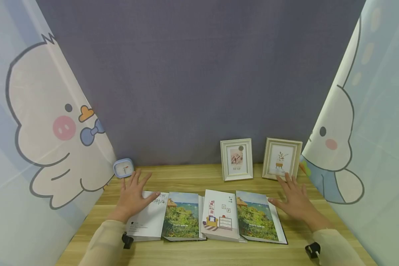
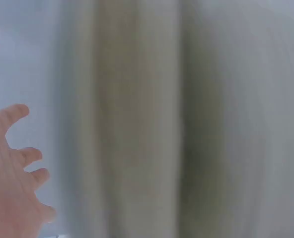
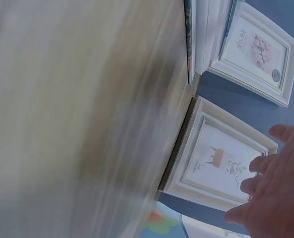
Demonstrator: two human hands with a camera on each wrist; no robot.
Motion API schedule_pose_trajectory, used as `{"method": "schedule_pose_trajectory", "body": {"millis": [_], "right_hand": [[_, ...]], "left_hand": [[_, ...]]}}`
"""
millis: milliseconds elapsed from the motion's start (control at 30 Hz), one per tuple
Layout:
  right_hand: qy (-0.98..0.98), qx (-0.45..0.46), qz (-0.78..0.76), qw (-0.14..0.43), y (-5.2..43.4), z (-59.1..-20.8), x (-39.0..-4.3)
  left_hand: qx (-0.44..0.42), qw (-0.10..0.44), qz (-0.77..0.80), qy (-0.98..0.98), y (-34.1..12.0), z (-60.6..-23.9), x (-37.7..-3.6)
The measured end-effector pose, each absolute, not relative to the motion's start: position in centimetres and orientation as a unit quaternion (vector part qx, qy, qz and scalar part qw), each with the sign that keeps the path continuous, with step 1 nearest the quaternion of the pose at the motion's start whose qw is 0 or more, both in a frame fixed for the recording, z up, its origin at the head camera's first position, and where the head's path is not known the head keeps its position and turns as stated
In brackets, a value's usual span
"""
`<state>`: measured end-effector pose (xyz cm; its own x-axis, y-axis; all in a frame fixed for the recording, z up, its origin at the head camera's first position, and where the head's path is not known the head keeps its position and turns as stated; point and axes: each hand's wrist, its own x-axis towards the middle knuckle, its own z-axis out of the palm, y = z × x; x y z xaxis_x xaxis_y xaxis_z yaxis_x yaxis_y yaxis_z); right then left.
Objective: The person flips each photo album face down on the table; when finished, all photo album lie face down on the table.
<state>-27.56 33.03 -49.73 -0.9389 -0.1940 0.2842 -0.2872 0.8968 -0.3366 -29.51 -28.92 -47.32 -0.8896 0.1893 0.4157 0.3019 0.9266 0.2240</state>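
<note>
Four photo albums lie in a row on the wooden table [image 1: 193, 177]. Over the leftmost white album [image 1: 147, 218] hovers the left hand [image 1: 133, 195], fingers spread and holding nothing. Past the rightmost landscape album [image 1: 257, 218] the right hand [image 1: 294, 201] is also spread, its fingertips [image 3: 258, 163] near the plant picture frame [image 1: 282, 159], standing behind that album.
</note>
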Motion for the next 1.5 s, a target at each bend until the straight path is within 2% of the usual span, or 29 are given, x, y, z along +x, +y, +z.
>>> {"method": "schedule_pose_trajectory", "body": {"millis": [433, 800, 900, 1100, 1500], "right_hand": [[-0.958, 0.135, 0.212, 0.139, 33.0, -50.0, -26.8], [-0.949, 0.147, 0.248, 0.124, 32.4, -50.0, -26.0], [-0.949, 0.148, 0.251, 0.124, 32.2, -50.0, -25.7], [-0.945, 0.144, 0.273, 0.108, 31.9, -50.0, -25.2], [-0.937, 0.147, 0.311, 0.067, 30.7, -49.7, -24.0]], "left_hand": [[-0.145, 0.177, -0.187, -0.955, -26.5, -47.4, -29.0], [-0.176, 0.164, -0.238, -0.941, -23.2, -48.1, -28.3], [-0.177, 0.135, -0.274, -0.936, -22.3, -48.0, -28.1], [-0.169, 0.044, -0.372, -0.912, -20.7, -48.2, -28.1], [-0.184, 0.025, -0.445, -0.876, -16.6, -48.6, -27.6]]}}
